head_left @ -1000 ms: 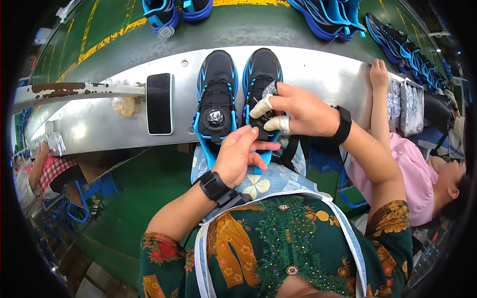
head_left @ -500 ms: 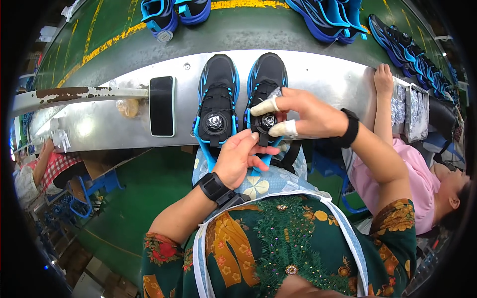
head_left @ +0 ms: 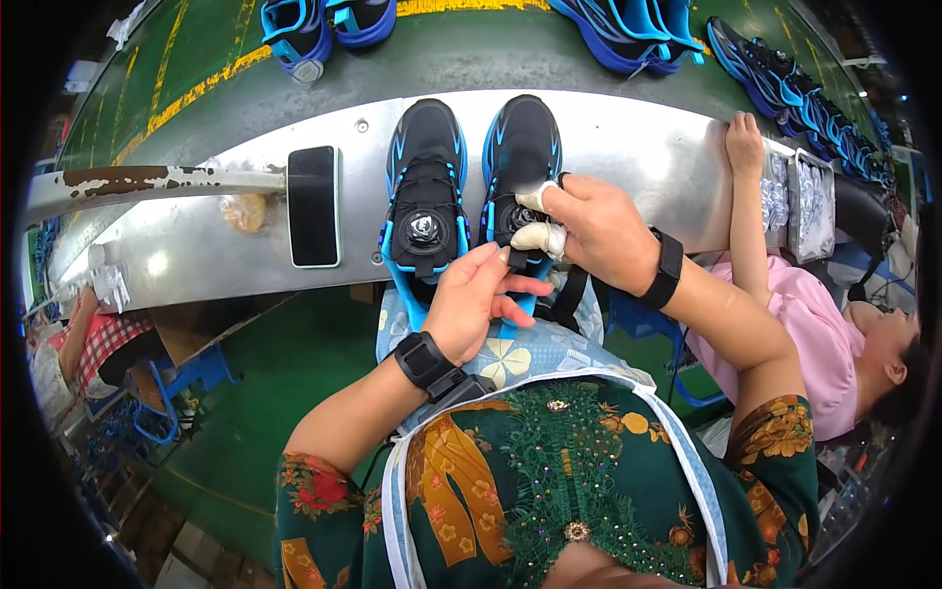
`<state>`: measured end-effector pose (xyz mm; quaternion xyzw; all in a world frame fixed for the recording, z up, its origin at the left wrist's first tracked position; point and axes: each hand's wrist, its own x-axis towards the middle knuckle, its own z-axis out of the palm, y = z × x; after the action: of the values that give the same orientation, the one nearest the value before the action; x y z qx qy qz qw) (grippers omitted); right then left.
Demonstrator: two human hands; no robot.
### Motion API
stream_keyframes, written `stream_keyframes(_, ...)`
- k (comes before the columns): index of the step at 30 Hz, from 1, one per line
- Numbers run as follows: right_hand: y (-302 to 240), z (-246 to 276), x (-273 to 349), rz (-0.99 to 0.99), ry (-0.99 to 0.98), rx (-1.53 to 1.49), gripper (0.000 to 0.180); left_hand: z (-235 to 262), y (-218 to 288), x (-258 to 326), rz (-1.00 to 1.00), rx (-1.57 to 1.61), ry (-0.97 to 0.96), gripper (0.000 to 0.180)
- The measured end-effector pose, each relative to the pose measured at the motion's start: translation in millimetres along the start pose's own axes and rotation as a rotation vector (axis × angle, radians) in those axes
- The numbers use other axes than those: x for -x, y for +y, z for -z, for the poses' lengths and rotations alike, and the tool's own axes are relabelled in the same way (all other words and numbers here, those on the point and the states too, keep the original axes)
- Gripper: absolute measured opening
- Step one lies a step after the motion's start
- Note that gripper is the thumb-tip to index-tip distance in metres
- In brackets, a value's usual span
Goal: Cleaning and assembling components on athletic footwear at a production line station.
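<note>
My left hand (head_left: 481, 294) pinched the tongue (head_left: 530, 262) of the right-hand shoe (head_left: 523, 137); my right hand (head_left: 613, 231) loosely gripped its dial (head_left: 511, 219). Overhanging the worktop's (head_left: 638, 147) near edge, it risked tipping under a hard tug.

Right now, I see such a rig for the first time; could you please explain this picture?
No machine here: you see a person's left hand and right hand, filmed from above by a fisheye camera on the head, so straight edges bend. Two black-and-blue sneakers point away on the metal worktable, with a smartphone to their left. The left hand touches the right-side sneaker, just nearer than its dial; the right hand, wearing pale finger covers, is at the dial. I cannot tell whether either grips.
</note>
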<state>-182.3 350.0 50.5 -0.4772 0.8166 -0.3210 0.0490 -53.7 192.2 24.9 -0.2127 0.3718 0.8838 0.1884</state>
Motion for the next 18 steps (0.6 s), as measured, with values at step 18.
stream_keyframes(18, 2.6, 23.1, -7.9, -0.108, -0.187, -0.176, 0.037, -1.1, 5.0, 3.4, 0.080, 0.107, -0.025, 0.034)
